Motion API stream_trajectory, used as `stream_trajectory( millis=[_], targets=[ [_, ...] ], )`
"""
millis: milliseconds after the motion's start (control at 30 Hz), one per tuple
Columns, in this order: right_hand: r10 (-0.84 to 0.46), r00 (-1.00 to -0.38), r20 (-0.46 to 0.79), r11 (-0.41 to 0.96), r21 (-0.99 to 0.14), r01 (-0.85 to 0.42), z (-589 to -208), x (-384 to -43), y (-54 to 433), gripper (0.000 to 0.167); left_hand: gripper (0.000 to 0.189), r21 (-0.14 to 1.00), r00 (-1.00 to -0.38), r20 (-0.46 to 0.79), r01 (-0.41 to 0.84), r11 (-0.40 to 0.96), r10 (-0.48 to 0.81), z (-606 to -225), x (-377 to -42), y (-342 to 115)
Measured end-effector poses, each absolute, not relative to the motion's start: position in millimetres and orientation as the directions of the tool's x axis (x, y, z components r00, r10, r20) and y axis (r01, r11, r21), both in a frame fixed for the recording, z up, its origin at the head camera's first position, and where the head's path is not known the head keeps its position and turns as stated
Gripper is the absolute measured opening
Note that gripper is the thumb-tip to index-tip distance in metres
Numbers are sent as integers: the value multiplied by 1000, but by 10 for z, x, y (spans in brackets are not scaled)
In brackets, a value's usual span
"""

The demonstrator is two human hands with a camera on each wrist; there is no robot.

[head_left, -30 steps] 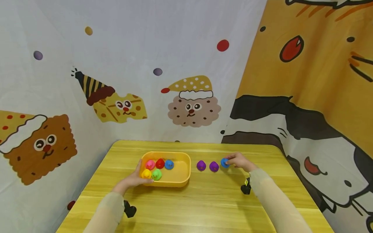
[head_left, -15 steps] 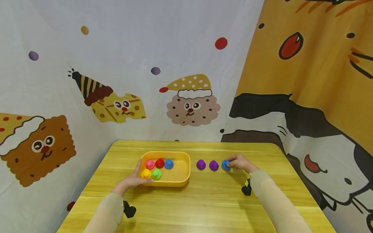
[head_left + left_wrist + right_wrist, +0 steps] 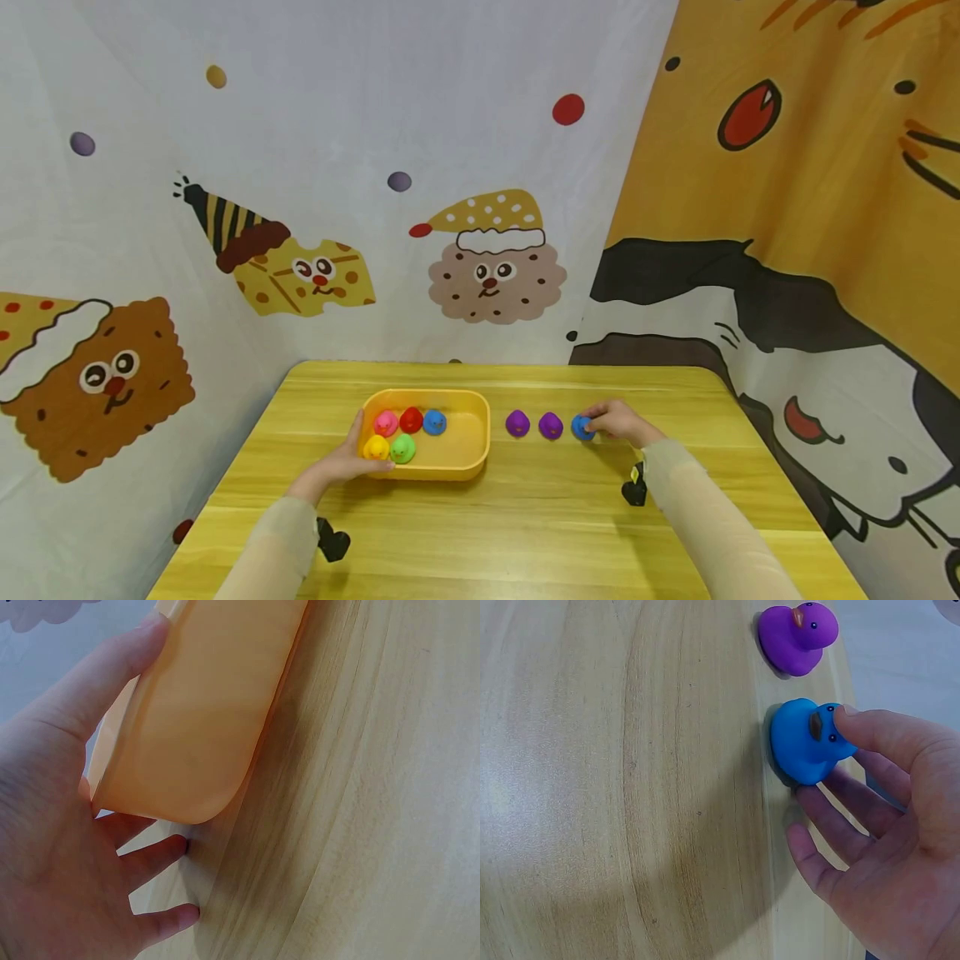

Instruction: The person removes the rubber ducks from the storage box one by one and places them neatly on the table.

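My left hand [image 3: 341,458] holds the near left corner of a yellow plastic tray [image 3: 480,468], thumb along the front rim and index finger up the left side. In the left wrist view the thumb [image 3: 124,656] lies on the tray's rim [image 3: 202,727], the lower fingers spread apart. At the right, my right hand [image 3: 618,419] pinches a blue rubber duck [image 3: 799,742] by its head; the duck stands on the table. Left of it are two purple rubber ducks, one nearer [image 3: 551,426] and one farther along [image 3: 517,423].
Inside the tray sit pink [image 3: 386,423], red [image 3: 411,420], blue [image 3: 434,422], yellow [image 3: 377,448] and green [image 3: 402,449] ducks, grouped to the left. The wooden table [image 3: 480,542] meets a cartoon-printed cloth [image 3: 480,100] behind it.
The right hand and its blue duck have shifted slightly right, widening the gap to the purple ducks. The left hand and tray stay as they were, while the head view tilts slightly.
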State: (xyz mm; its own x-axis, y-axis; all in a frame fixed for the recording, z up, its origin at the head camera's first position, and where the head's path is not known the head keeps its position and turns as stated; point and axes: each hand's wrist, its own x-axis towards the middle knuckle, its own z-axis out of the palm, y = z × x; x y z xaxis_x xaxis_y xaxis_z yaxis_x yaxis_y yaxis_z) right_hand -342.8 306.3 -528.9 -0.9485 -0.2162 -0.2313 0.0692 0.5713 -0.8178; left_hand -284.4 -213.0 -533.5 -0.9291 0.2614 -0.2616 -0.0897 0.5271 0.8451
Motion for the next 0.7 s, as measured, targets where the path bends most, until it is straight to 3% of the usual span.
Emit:
stream_trajectory(
  millis=[700],
  targets=[
    [-236, -947, -219, 606, -795, 32, -5206, -3479, 3051, 37, 132, 825, -925, -297, -123, 551, 239, -5315, -2840, -2123]
  ],
)
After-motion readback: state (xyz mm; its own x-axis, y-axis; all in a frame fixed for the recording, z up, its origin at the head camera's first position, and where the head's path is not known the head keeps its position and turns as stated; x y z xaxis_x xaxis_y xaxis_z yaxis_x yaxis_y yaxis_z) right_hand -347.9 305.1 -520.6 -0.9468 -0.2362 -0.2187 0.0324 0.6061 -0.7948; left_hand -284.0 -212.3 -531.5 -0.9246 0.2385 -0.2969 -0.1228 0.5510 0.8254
